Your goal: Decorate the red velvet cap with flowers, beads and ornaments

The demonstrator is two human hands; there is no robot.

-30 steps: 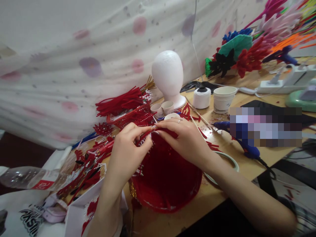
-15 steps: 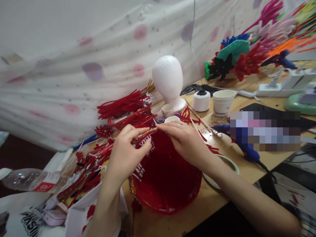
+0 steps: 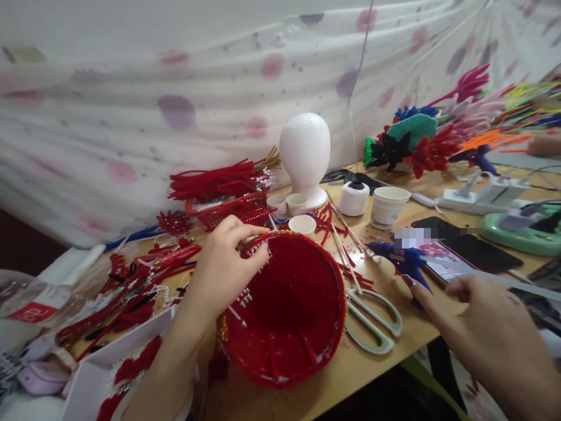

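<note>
My left hand (image 3: pixel 223 269) grips the far-left rim of a round red headdress (image 3: pixel 293 304), thumb inside and fingers outside. The headdress lies with its hollow side toward me. Gold trim (image 3: pixel 223 327) edges it, and short strings of white beads (image 3: pixel 242 301) hang inside on the left. My right hand (image 3: pixel 491 327) is off the headdress, at the lower right, thumb stretched out and apart from the curled fingers. Its thumb is close to the handle of a blue glue gun (image 3: pixel 401 254) on the table; nothing shows in this hand.
Scissors (image 3: pixel 381 345) lie right of the headdress, beside wooden sticks (image 3: pixel 346 257). A white foam head (image 3: pixel 305 153), a thread cone (image 3: pixel 354 199) and paper cups (image 3: pixel 390 207) stand behind. Phones (image 3: pixel 477 242) and a power strip (image 3: pixel 482 199) are right. A white box (image 3: pixel 87 374) is at left.
My right hand has left the headdress rim and moved right, down beside the glue gun. My left hand keeps its grip. The scissors handles now show fully, and the view has shifted slightly.
</note>
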